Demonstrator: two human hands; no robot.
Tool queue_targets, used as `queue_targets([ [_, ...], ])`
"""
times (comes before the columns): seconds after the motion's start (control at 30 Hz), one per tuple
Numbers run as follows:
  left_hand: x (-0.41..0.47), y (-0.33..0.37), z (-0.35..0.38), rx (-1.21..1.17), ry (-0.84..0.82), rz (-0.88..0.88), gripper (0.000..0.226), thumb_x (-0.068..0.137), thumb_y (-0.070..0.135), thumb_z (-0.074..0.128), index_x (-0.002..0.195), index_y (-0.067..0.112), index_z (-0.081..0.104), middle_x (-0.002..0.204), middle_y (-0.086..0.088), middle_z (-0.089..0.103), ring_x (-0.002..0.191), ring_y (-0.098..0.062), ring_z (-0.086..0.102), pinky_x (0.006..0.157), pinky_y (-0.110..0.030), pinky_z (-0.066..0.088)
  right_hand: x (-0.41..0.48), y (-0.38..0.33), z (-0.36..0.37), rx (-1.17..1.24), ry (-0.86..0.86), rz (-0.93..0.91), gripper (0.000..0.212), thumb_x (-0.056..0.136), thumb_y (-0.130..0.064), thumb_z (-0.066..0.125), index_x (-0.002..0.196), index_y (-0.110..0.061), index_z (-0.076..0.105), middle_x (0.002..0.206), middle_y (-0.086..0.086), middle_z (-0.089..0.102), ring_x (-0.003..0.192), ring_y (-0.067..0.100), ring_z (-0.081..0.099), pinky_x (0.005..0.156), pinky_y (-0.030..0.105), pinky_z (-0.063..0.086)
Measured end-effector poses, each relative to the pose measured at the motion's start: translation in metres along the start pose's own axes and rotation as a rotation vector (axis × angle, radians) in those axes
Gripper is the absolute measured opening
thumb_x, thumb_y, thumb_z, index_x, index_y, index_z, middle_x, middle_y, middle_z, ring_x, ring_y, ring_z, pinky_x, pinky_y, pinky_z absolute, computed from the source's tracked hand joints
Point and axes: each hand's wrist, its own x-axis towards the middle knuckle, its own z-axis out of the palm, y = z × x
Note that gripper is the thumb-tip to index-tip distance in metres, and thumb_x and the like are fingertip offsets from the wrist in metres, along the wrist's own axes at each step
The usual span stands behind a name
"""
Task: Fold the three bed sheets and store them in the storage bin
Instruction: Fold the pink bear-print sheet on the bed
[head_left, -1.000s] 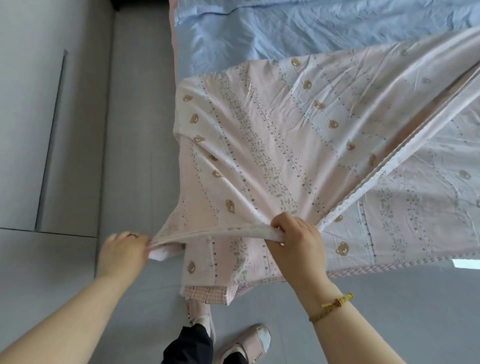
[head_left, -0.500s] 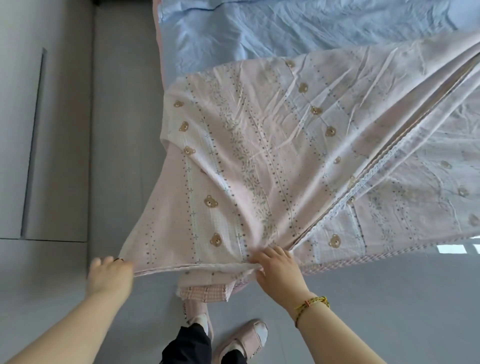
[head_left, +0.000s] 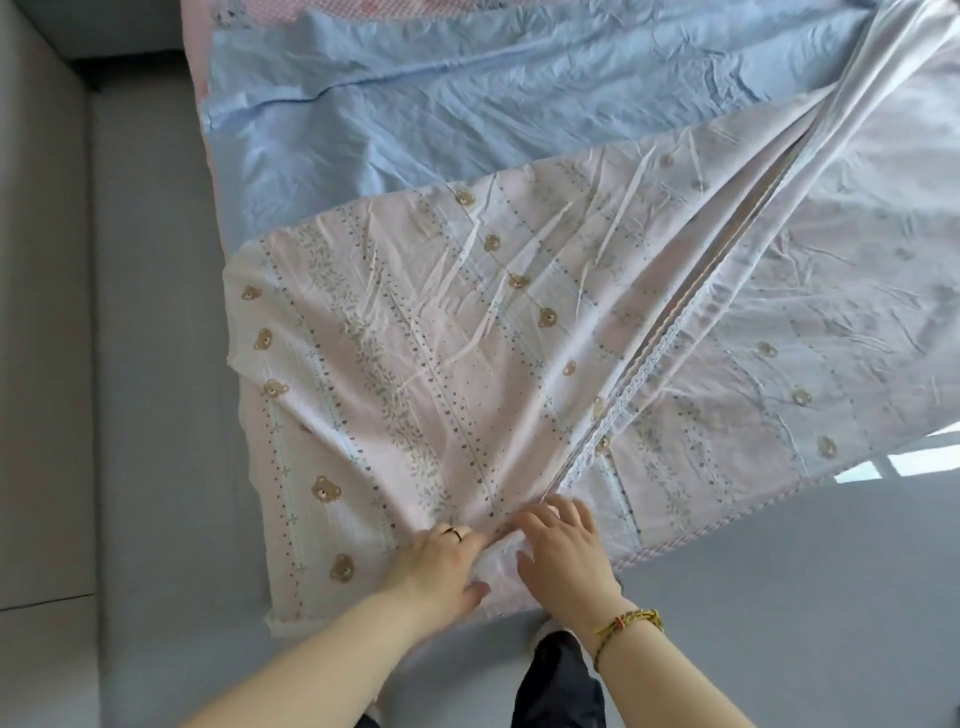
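Seen from above, a pink bear-print sheet (head_left: 415, 338) lies spread across a bed, overlapping a wrinkled blue sheet (head_left: 415, 104) farther away. Its lace-trimmed edge (head_left: 636, 382) runs diagonally toward the hands. At the sheet's near edge, the left hand (head_left: 441, 561), wearing a ring (head_left: 457, 533), and the right hand (head_left: 563, 551), with a braided bracelet (head_left: 628, 623) at the wrist, meet side by side. The fingers of both curl around a bunched white fold of that sheet, grasping it. Grey floor (head_left: 130, 364) lies to the left.
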Motion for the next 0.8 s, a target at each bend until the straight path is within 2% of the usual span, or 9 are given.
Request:
queue_targets([
  [0.1, 0.039, 0.031, 0.001, -0.027, 0.025, -0.089, 0.049, 0.091, 0.034, 0.048, 0.137, 0.021, 0.035, 0.137, 0.002, 0.044, 0.126, -0.019, 0.040, 0.101, -0.029, 0.035, 0.021, 0.046, -0.006, -0.101, 0.003, -0.057, 0.047, 0.019, -0.043, 0.086, 0.063, -0.035, 0.069, 0.073, -0.022, 0.067, 0.080, 0.010, 0.069, 0.089, 0.036, 0.049],
  [0.2, 0.071, 0.059, 0.001, -0.085, 0.097, -0.218, 0.039, 0.092, 0.027, 0.044, 0.130, 0.022, 0.043, 0.130, 0.002, 0.049, 0.121, -0.018, 0.045, 0.096, -0.028, 0.038, 0.044, 0.104, -0.017, -0.194, -0.066, -0.124, 0.046, 0.023, -0.031, 0.087, 0.066, -0.033, 0.070, 0.076, -0.019, 0.068, 0.087, 0.013, 0.069, 0.102, 0.042, 0.037],
  [0.3, 0.092, 0.085, -0.003, -0.111, 0.148, -0.307, 0.029, 0.088, 0.021, 0.054, 0.117, 0.018, 0.056, 0.116, -0.001, 0.059, 0.109, -0.019, 0.054, 0.086, -0.026, 0.043, 0.062, 0.154, -0.039, -0.266, -0.120, -0.323, 0.046, 0.067, -0.017, 0.072, 0.113, -0.022, 0.065, 0.122, -0.004, 0.061, 0.125, 0.022, 0.048, 0.114, 0.051, 0.001],
  [0.4, 0.105, 0.103, -0.008, -0.107, 0.172, -0.304, 0.033, 0.082, 0.016, 0.065, 0.115, 0.019, 0.059, 0.110, 0.000, 0.061, 0.097, -0.017, 0.059, 0.075, -0.022, 0.046, 0.087, 0.189, -0.059, -0.425, -0.193, -0.535, 0.052, 0.093, -0.007, 0.036, 0.143, -0.011, 0.025, 0.149, 0.008, 0.028, 0.141, 0.028, 0.015, 0.113, 0.046, -0.011],
  [0.47, 0.107, 0.113, -0.008, -0.094, 0.089, -0.349, 0.038, 0.092, 0.013, 0.045, 0.129, 0.023, 0.047, 0.118, 0.000, 0.054, 0.097, -0.018, 0.052, 0.073, -0.022, 0.040, 0.107, 0.201, -0.069, -0.432, -0.232, -0.586, 0.054, 0.094, -0.004, 0.031, 0.145, -0.012, 0.017, 0.149, 0.010, 0.022, 0.140, 0.028, 0.012, 0.114, 0.044, -0.009],
  [0.53, 0.103, 0.113, -0.006, -0.089, 0.124, -0.358, 0.038, 0.093, 0.015, 0.037, 0.129, 0.025, 0.046, 0.102, 0.002, 0.050, 0.085, -0.017, 0.042, 0.059, -0.021, 0.032, 0.125, 0.207, -0.075, -0.375, -0.211, -0.529, 0.054, 0.092, -0.003, 0.033, 0.144, -0.017, 0.023, 0.146, 0.008, 0.027, 0.138, 0.024, 0.018, 0.115, 0.044, -0.004],
  [0.6, 0.098, 0.117, -0.001, -0.100, 0.136, -0.405, 0.036, 0.092, 0.017, 0.037, 0.126, 0.022, 0.047, 0.094, 0.003, 0.044, 0.082, -0.016, 0.040, 0.061, -0.024, 0.032, 0.139, 0.219, -0.081, -0.374, -0.249, -0.462, 0.046, 0.093, -0.010, 0.039, 0.137, -0.018, 0.034, 0.141, 0.003, 0.036, 0.134, 0.020, 0.029, 0.114, 0.041, 0.004],
  [0.7, 0.091, 0.127, -0.003, -0.128, 0.151, -0.416, 0.036, 0.091, 0.018, 0.038, 0.125, 0.023, 0.048, 0.092, 0.004, 0.048, 0.083, -0.013, 0.039, 0.062, -0.021, 0.030, 0.146, 0.242, -0.095, -0.432, -0.367, -0.358, 0.033, 0.092, -0.024, 0.046, 0.125, -0.018, 0.046, 0.124, -0.001, 0.055, 0.119, 0.018, 0.049, 0.107, 0.034, 0.022],
  [0.8, 0.083, 0.131, -0.001, -0.144, 0.220, -0.412, 0.030, 0.091, 0.018, 0.041, 0.119, 0.021, 0.052, 0.073, 0.010, 0.039, 0.078, -0.015, 0.038, 0.051, -0.017, 0.024, 0.138, 0.265, -0.115, -0.324, -0.329, -0.291, 0.005, 0.089, -0.017, 0.046, 0.093, -0.019, 0.049, 0.096, 0.001, 0.061, 0.099, 0.021, 0.057, 0.095, 0.028, 0.034],
])
